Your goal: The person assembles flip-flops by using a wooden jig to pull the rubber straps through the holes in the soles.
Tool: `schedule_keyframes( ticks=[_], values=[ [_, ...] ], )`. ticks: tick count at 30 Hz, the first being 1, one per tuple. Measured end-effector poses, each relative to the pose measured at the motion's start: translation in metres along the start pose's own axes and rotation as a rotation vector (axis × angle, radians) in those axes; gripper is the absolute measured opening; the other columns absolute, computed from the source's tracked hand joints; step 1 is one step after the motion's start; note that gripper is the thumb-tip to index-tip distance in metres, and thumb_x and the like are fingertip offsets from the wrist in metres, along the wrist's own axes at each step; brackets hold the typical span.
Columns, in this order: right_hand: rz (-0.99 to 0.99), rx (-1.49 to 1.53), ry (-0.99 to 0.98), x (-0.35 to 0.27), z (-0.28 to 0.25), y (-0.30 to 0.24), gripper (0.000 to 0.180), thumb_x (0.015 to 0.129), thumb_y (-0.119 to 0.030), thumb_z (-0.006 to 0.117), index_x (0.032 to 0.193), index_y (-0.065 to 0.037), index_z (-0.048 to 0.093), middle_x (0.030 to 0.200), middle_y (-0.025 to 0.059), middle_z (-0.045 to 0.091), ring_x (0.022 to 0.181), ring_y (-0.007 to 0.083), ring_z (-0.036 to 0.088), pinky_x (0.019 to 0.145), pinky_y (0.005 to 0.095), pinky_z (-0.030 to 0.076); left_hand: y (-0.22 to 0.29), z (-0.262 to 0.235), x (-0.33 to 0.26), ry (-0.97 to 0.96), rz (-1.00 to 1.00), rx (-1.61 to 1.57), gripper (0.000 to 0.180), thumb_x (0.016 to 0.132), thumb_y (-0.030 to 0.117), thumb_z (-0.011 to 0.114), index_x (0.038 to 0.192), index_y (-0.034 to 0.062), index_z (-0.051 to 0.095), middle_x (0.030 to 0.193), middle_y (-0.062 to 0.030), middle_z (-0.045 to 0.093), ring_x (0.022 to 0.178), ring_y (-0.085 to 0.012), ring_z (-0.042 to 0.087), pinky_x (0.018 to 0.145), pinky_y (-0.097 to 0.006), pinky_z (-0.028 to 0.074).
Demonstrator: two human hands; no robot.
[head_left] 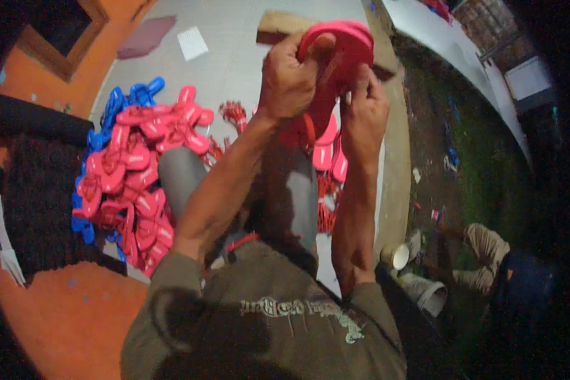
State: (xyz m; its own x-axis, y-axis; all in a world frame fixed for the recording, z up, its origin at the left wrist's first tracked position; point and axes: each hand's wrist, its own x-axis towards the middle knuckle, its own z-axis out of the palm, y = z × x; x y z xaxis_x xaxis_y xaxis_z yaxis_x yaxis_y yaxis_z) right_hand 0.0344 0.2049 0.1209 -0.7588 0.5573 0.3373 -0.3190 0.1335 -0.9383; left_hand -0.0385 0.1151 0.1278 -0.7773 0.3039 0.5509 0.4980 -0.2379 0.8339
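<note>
A pink-red flip-flop (337,57) is held up in front of me, its rounded end at the top. My left hand (289,79) is closed round its left edge, the thumb pressed on the sole's face. On the right edge, the bent fingers of my right hand (368,104) pinch the sole lower down; whatever lies under those fingertips is hidden. A red strap (309,130) shows near the lower part of the sole. Below it, between my legs and the right forearm, lie more pink flip-flops (323,157) and a bundle of red straps (326,202).
At left is a heap of pink flip-flops (117,171), with blue flip-flops (136,96) beside and behind. Loose red straps (233,115) lie nearer the middle. A wooden block (282,26) stands behind my hands. A bucket (424,294) and another person's leg (484,253) are at right.
</note>
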Motion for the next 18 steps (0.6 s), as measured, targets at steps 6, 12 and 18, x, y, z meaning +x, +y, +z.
schedule_keyframes(
  ticks=[6,12,18],
  values=[
    [-0.179,-0.087,0.141,0.04,0.004,0.034,0.036,0.091,-0.029,0.041,0.095,0.004,0.053,0.086,0.0102,0.049,0.085,0.0223,0.047,0.076,0.0341,0.037,-0.009,0.007,0.023,0.095,0.199,0.083,0.034,0.084,0.035,0.054,0.085,0.0003,0.053,0.071,-0.0093,0.055,0.06,-0.0184,0.055,0.057,-0.03,0.045],
    [-0.026,-0.041,0.063,0.047,0.005,0.014,0.043,0.087,-0.04,0.047,0.093,0.002,0.054,0.088,0.0076,0.048,0.083,0.0182,0.046,0.074,0.03,0.037,-0.019,0.003,0.047,-0.002,-0.019,-0.121,0.04,0.083,0.04,0.055,0.085,0.0003,0.052,0.069,-0.0067,0.053,0.059,-0.0124,0.051,0.055,-0.026,0.042],
    [-0.051,-0.175,-0.006,0.084,0.022,0.002,0.034,0.09,-0.026,0.045,0.11,0.001,0.051,0.099,0.0071,0.057,0.091,0.0144,0.053,0.077,0.0282,0.044,-0.003,0.003,0.058,0.138,0.191,0.068,0.032,0.087,0.034,0.051,0.092,0.0023,0.054,0.072,-0.003,0.056,0.063,-0.0114,0.051,0.058,-0.025,0.042]
  ],
)
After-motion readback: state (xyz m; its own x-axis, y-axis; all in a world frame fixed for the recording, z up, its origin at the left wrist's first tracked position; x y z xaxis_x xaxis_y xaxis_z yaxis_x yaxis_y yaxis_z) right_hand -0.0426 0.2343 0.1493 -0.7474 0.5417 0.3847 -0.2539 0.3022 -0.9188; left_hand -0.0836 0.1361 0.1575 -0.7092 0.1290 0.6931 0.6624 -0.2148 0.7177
